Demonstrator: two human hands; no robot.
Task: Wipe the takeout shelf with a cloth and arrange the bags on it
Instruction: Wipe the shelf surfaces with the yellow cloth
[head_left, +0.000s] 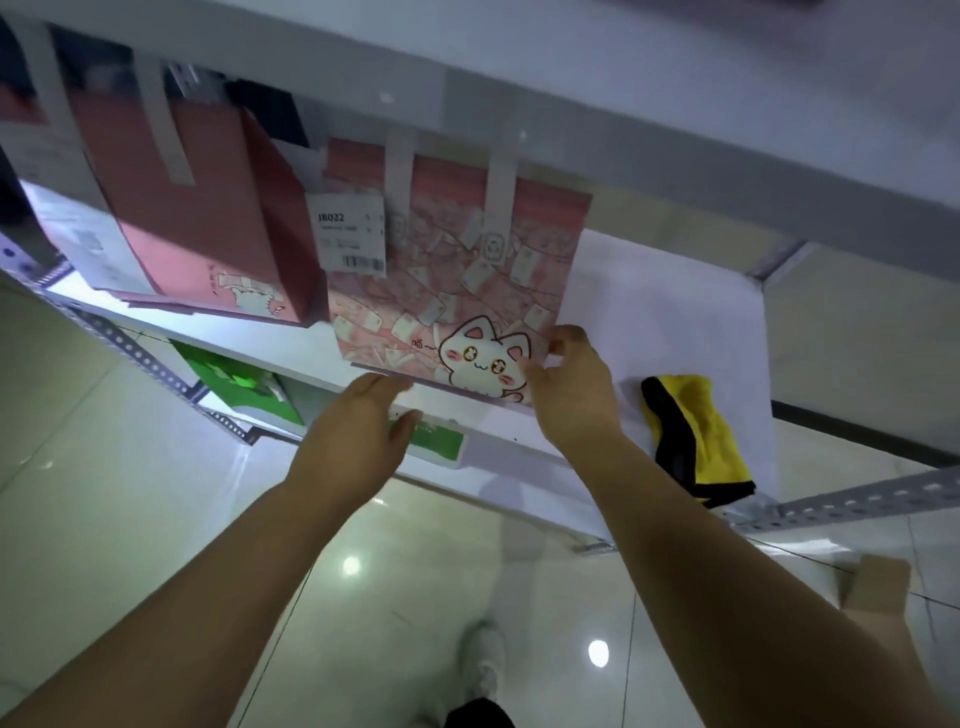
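Cat-print bag (452, 270) stands on the shelf (675, 312), its lower corner pinched by the right grip (571, 395) and its base touched by the flat, released left grip (358, 421); best slid squarely toward the neighbouring bag (208, 208) left of both grips, clear of the cloth (691, 431) just right.

- Left hand (358, 423): flat, fingers straight and together, thumb spread to the right, fingertips at the near bottom edge of the bag (457, 270).
- Right hand (571, 395): thumb and curled fingers pinch the bag's near right corner.
- Both forearms: bare, stretched forward, converging toward the hands.
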